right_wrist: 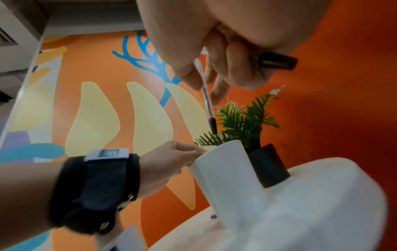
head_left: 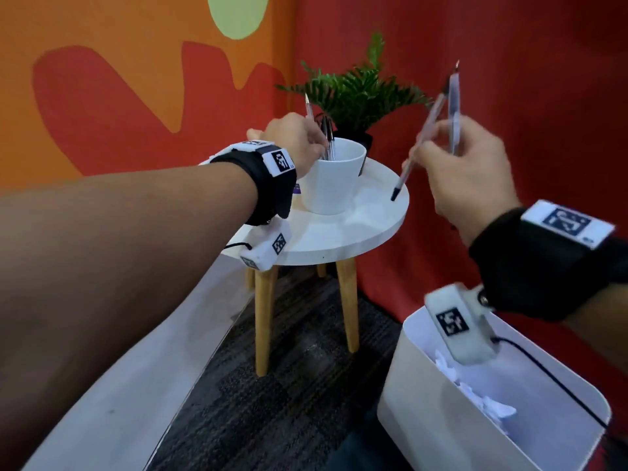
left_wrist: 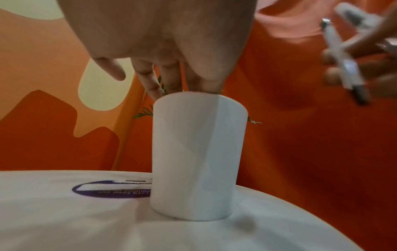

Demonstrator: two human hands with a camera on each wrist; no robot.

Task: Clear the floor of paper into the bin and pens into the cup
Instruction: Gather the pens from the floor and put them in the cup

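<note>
A white cup [head_left: 334, 180] stands on a small round white table [head_left: 339, 236]. My left hand [head_left: 317, 149] reaches over the cup's rim and pinches several pens [head_left: 329, 137] that stand in the cup; one pen tip [head_left: 307, 105] sticks up above the hand. In the left wrist view the fingers [left_wrist: 171, 79] dip behind the cup [left_wrist: 197, 152]. To the right of the cup, my right hand [head_left: 438, 144] grips two clear pens: one slanted with a black cap [head_left: 419, 141], one upright [head_left: 454, 107]. A white bin [head_left: 421, 423] at lower right holds crumpled paper [head_left: 489, 406].
A potted green plant [head_left: 356, 93] stands on the table just behind the cup. Red and orange walls close the corner behind it. Dark carpet [head_left: 289, 385] lies under the table's wooden legs [head_left: 263, 321]. A pale board [head_left: 129, 385] runs along the left.
</note>
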